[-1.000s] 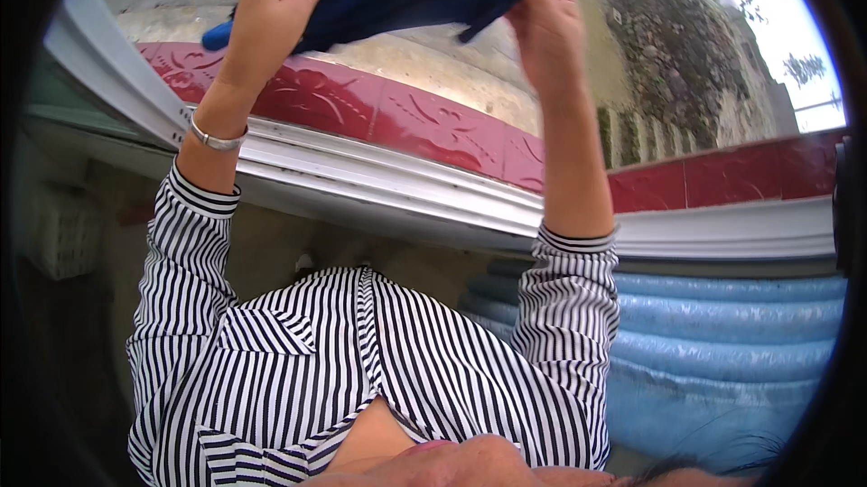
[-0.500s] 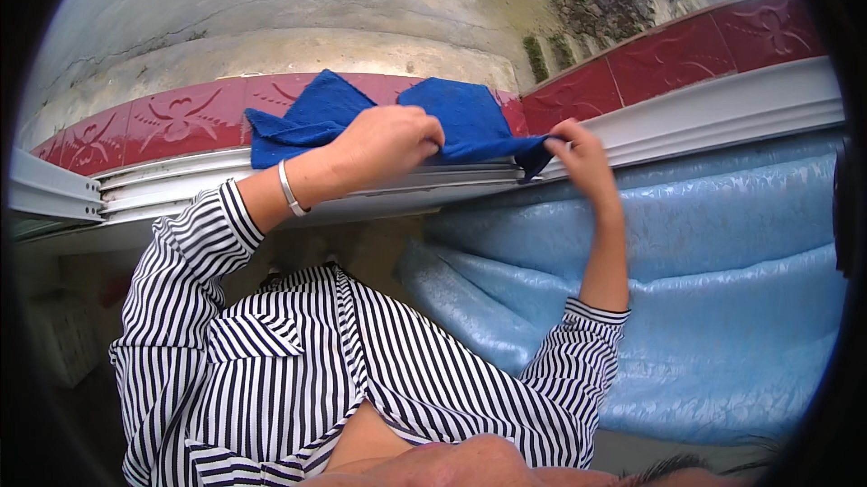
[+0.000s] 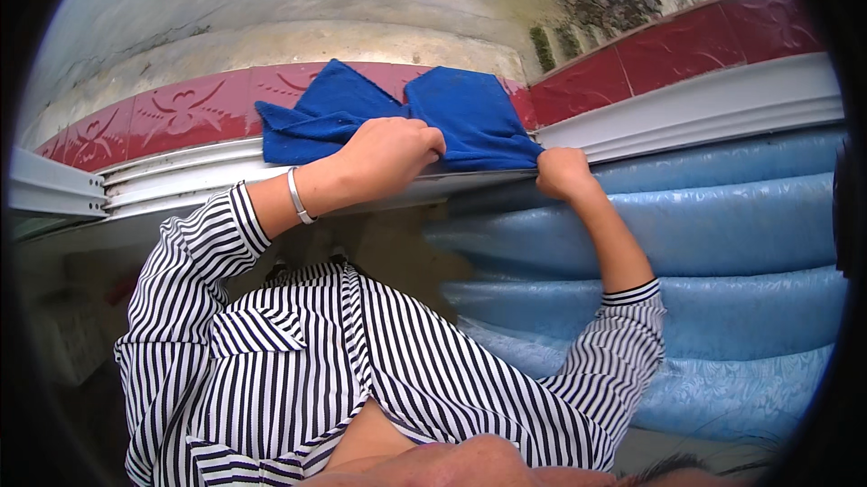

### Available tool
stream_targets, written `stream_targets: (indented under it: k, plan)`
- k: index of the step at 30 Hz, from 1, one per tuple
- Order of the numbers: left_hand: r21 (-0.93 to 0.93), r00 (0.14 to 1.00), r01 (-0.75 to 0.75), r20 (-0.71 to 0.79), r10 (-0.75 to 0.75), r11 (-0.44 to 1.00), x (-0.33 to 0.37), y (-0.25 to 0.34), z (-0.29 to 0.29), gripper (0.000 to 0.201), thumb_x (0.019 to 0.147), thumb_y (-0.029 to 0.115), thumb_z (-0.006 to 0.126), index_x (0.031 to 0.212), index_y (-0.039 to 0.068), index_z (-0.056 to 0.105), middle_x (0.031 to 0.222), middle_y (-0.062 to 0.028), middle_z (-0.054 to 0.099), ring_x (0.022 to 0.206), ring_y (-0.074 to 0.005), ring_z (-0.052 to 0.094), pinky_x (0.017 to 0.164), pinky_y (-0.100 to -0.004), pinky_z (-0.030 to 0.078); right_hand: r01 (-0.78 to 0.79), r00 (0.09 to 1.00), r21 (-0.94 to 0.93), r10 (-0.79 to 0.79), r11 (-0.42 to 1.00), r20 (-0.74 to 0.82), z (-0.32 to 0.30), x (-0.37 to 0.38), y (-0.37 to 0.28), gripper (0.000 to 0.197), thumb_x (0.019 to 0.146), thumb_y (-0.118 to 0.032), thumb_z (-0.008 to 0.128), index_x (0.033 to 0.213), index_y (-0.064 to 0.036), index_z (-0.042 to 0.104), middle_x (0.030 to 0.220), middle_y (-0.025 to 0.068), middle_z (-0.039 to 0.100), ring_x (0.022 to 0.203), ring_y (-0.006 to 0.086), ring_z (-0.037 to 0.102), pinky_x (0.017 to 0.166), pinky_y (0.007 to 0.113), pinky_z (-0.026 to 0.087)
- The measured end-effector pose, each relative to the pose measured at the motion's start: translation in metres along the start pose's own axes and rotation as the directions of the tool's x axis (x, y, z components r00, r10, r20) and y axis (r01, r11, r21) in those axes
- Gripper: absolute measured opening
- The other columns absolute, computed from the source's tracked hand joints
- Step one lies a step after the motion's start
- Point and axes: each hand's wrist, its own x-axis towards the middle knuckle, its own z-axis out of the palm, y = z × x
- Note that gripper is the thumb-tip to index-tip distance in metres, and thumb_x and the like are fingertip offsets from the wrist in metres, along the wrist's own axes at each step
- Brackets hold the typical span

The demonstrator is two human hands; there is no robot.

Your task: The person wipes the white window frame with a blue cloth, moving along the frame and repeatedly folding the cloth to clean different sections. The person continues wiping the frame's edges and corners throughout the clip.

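Along the white track (image 3: 176, 173) of a window lies the blue cloth (image 3: 465, 112), its long axis running left to right with the rails, its far corners spread over the red tiles (image 3: 194, 108) beyond. From the right hand (image 3: 564, 171) the whole cloth lies to the left, drawn to a narrow bunched end at that grip; its fingers are folded closed around the end, with no gap showing. The left hand (image 3: 388, 157) is over the near edge, about the middle of the cloth, so fabric lies on both sides of it: a loose, pointed flap to the left and a flatter panel to the right, between the two hands. Its grip is curled closed and seems to have a pinch of the near edge, though the fingertips are partly hidden. The left hand is nearer the middle and the loose flap, the right nearer the bunched end. A blue sheet (image 3: 722, 230) hangs in folds just below the right hand, and a silver bracelet (image 3: 299, 195) circles the left wrist. No brand, label or writing can be read on the cloth or sheet; the marks on the tiles are raised ornament, not lettering
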Motion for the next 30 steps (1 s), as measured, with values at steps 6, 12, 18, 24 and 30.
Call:
stream_targets:
  k: [6, 12, 18, 24, 30]
  plan:
    - [-0.088, 0.962, 0.074, -0.257, -0.095, 0.993, -0.028, -0.011, -0.045, 0.011, 0.086, 0.014, 0.061, 0.092, 0.006, 0.066, 0.086, -0.013, 0.067, 0.084, -0.031, 0.064, 0.073, -0.0393, 0.052, 0.264, 0.963, 0.167, -0.253, 0.95, -0.088, -0.032, -0.018, -0.03, 0.028, 0.07, -0.023, 0.059, 0.082, -0.0003, 0.07, 0.087, 0.0224, 0.068, 0.085, 0.0391, 0.065, 0.078, 0.047, 0.052]
    - [-0.193, 0.87, 0.185, -0.424, -0.252, 0.964, -0.086, -0.02, -0.095, 0.012, 0.086, 0.003, 0.062, 0.097, 0.001, 0.066, 0.088, -0.0136, 0.066, 0.079, -0.0257, 0.064, 0.072, -0.0323, 0.05, 0.473, 0.878, 0.259, -0.428, 0.842, -0.211, -0.074, -0.036, -0.099, 0.026, 0.071, -0.024, 0.059, 0.077, 0.0006, 0.065, 0.079, 0.0251, 0.064, 0.077, 0.0426, 0.063, 0.073, 0.05, 0.05]
    - [-0.193, 0.763, 0.263, -0.558, -0.326, 0.945, -0.142, -0.022, -0.121, 0.012, 0.087, 0.001, 0.061, 0.098, -0.001, 0.066, 0.088, -0.0107, 0.066, 0.077, -0.0196, 0.061, 0.069, -0.0286, 0.048, 0.634, 0.773, 0.387, -0.56, 0.67, -0.299, -0.12, -0.049, -0.174, 0.023, 0.073, -0.019, 0.059, 0.085, 0.0015, 0.06, 0.073, 0.0207, 0.064, 0.071, 0.0395, 0.063, 0.066, 0.046, 0.049]
    - [-0.156, 0.659, 0.313, -0.674, -0.332, 0.937, -0.18, -0.019, -0.127, 0.011, 0.086, 0.004, 0.062, 0.096, 0.002, 0.065, 0.082, -0.0116, 0.063, 0.072, -0.0268, 0.061, 0.066, -0.0344, 0.048, 0.777, 0.629, 0.277, -0.677, 0.565, -0.382, -0.158, -0.047, -0.235, 0.022, 0.073, -0.019, 0.057, 0.078, 0.0023, 0.055, 0.07, 0.0211, 0.063, 0.068, 0.0405, 0.061, 0.064, 0.049, 0.048]
    - [-0.108, 0.535, 0.341, -0.794, -0.288, 0.934, -0.202, -0.018, -0.129, 0.013, 0.086, -0.002, 0.061, 0.098, 0.002, 0.065, 0.08, -0.0107, 0.062, 0.069, -0.025, 0.06, 0.064, -0.0318, 0.048, 0.885, 0.463, 0.282, -0.765, 0.371, -0.448, -0.194, -0.04, -0.29, 0.024, 0.076, -0.019, 0.054, 0.078, 0.0045, 0.059, 0.075, 0.0263, 0.063, 0.073, 0.0426, 0.062, 0.068, 0.052, 0.049]
